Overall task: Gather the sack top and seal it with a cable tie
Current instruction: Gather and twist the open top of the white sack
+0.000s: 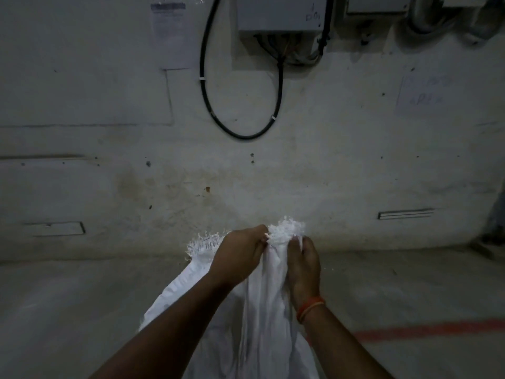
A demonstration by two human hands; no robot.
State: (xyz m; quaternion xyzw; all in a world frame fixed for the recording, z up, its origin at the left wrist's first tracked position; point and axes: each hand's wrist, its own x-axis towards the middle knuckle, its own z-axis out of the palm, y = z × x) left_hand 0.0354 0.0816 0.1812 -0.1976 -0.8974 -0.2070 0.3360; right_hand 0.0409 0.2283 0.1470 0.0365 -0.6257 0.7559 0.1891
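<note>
I see my left hand (240, 253) and right hand (302, 262) both clenched around the white woven sack's frayed top (287, 231), bunching it into a neck for the tie, while its left edge (203, 246) hangs loose.

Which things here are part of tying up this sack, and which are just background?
Part of the job: white sack, its frayed top, left hand, right hand. No cable tie visible.

Background: black cable loop, grey wall box, paper notice, red floor line.

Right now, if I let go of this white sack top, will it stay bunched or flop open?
Probably flops open: the white woven sack hangs in soft folds, and its ungathered frayed edge already droops sideways. Loose threads suggest the weave could snag or slip under the left hand and right hand.
</note>
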